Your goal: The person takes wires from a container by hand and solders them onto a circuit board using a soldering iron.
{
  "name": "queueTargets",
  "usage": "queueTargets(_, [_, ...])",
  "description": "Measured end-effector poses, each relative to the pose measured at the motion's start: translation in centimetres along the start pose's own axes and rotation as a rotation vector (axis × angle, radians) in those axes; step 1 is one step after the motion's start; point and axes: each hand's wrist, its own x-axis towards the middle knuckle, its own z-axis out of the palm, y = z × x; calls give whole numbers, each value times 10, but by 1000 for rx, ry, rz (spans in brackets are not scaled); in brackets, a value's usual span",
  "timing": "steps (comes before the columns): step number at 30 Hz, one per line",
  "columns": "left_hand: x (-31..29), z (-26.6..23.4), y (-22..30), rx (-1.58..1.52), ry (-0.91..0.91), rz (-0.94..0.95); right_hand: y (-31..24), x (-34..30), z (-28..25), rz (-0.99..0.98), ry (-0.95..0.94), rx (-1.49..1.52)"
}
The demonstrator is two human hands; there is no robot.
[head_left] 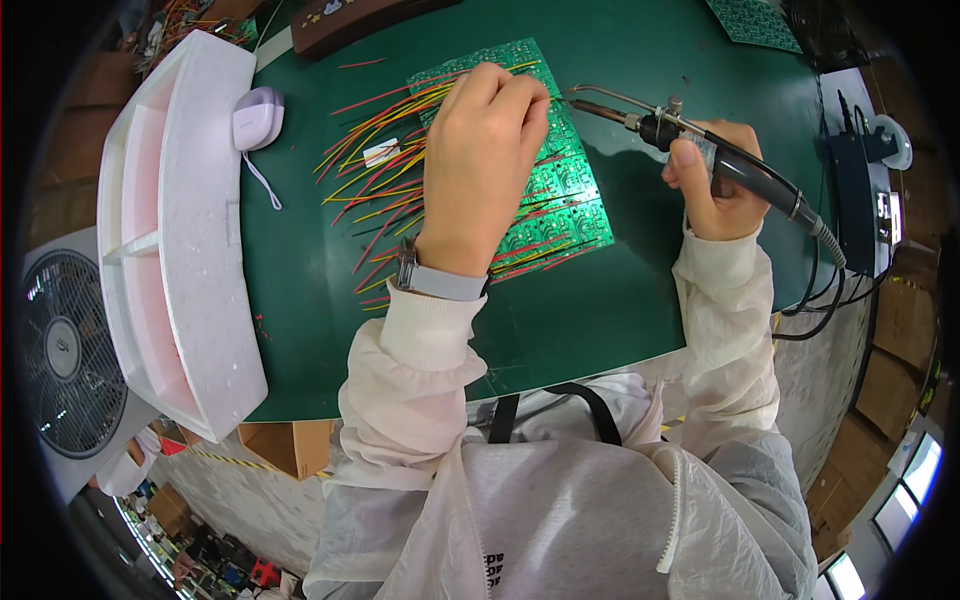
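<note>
Soldering in progress at far centre of green mat. Left hand lies over green circuit board, fingers bunched at far end, tips pinched shut near the iron tip; looks like a thin wire held there, but too small to tell for sure. Right hand wrapped tight round black handle of soldering iron, thumb on top, metal tip pointing left toward left fingertips, w/ a thin feed tube alongside it. Cable runs off right to black station.

Board: flat on mat, panel of many small units, red and yellow wires fanned off its left side and across it.

Handling, my read: board is light, stiff, thin; prob. slides easily on mat, so press down flat or take by bare edges, not by joints. Wires light, floppy, snag-prone; pinch near the end. Iron: hold by insulated handle only, metal front likely hot.

Left of mat: white foam tray, small lilac case w/ cord. Fan near left.
</note>
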Motion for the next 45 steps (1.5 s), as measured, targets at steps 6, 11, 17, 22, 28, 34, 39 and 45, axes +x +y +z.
queueTargets(6, [0, 1, 1, 26, 3, 10, 1, -2, 2, -101, -2, 3])
queueTargets(11, [0, 1, 0, 50, -3, 14, 5, -2, 3, -145, -2, 41])
queueTargets(17, [0, 0, 1, 45, -8, 21, -2, -2, 1, -147, 20, 68])
queueTargets(22, [-1, 0, 1, 52, -8, 14, 2, -2, 2, -177, -15, -7])
queueTargets(28, [0, -2, 5, 65, 1, 30, -2, -2, 0, -80, 43, 18])
queueTargets(34, [1, -7, 2, 44, 11, -11, -2, -2, -1, -74, 55, 33])
queueTargets(39, [5, -15, -1, 0, 30, -39, -3, -1, -1, -92, 72, 33])
queueTargets(45, [8, -22, -4, 7, 91, -29, 0, -2, -2, -59, 132, 71])
